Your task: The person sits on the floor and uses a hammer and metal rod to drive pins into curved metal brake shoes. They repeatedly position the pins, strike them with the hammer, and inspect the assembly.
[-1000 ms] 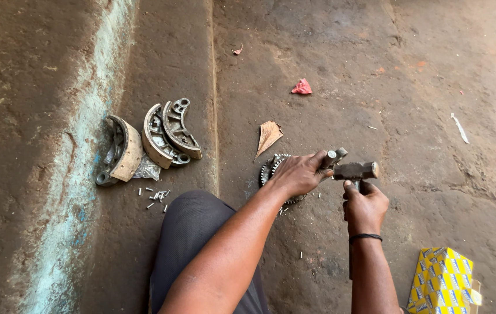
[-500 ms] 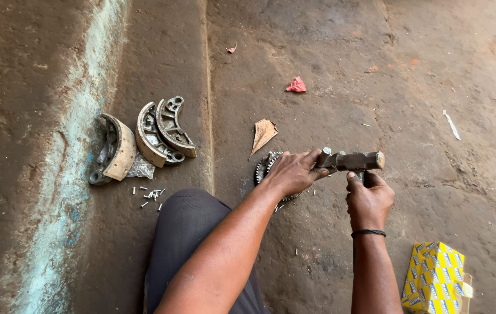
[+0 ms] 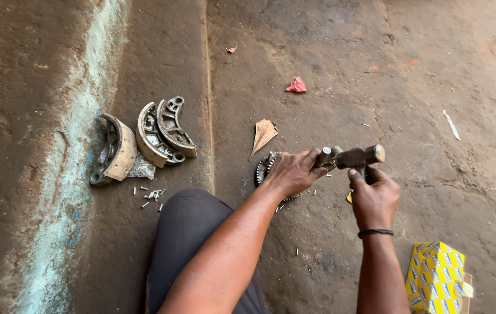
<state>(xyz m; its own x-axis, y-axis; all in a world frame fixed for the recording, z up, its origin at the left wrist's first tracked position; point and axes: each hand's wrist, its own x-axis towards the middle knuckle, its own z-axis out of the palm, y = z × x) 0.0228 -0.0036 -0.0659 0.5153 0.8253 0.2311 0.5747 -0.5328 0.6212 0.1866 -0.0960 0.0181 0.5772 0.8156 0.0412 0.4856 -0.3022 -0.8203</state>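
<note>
Head view: left hand (image 3: 292, 172) clamps a punch (image 3: 323, 156) over the sprocket (image 3: 266, 168); right hand (image 3: 373, 195) grips the hammer (image 3: 359, 157) — strike squarely.

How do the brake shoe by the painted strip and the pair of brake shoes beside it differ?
The lone brake shoe by the painted strip shows its pale tan lining on its right; the pair of brake shoes shows mostly grey metal webs with holes. The lone shoe lies apart; the pair is nested, one against the other. Both are curved, lie on the dirt floor left of the left hand, and neither is touched.
</note>
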